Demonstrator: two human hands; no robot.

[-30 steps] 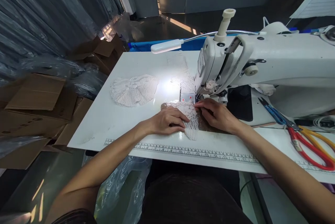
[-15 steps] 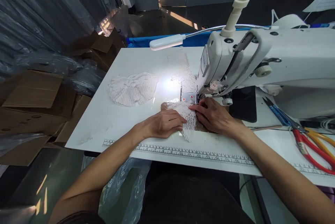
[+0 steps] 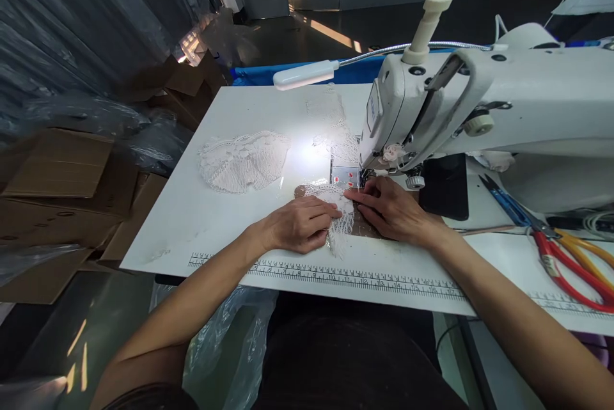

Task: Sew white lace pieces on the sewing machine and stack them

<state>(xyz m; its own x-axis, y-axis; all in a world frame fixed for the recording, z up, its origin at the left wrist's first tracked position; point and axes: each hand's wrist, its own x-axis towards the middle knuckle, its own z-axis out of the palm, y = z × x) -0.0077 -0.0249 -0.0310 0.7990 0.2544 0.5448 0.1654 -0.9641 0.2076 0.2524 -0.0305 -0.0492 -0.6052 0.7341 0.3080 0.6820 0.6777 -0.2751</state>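
Observation:
A piece of white lace (image 3: 341,226) lies just in front of the sewing machine's needle area, its fringed end hanging toward the table's front edge. Curled fingers of my left hand (image 3: 304,223) press and grip its left side. On the other side, my right hand (image 3: 386,208) pinches the lace's upper right edge, index finger stretched along it, close to the presser foot (image 3: 365,176). What lies under the right fingers is partly hidden. The sewing machine (image 3: 432,109) stands over the right hand. More white lace (image 3: 330,122) trails behind the needle plate (image 3: 343,176).
A separate gathered lace piece (image 3: 244,162) lies on the white table (image 3: 177,205) at left. A lamp (image 3: 306,75) shines from above. Scissors with red handles (image 3: 561,263) and a dark flat object (image 3: 446,186) lie at right. Cardboard boxes (image 3: 57,167) stand left of the table.
The fringed end of the lace has shifted slightly left, showing more of the brown patch beside it. Both hands stay at the lace with nearly the same grip.

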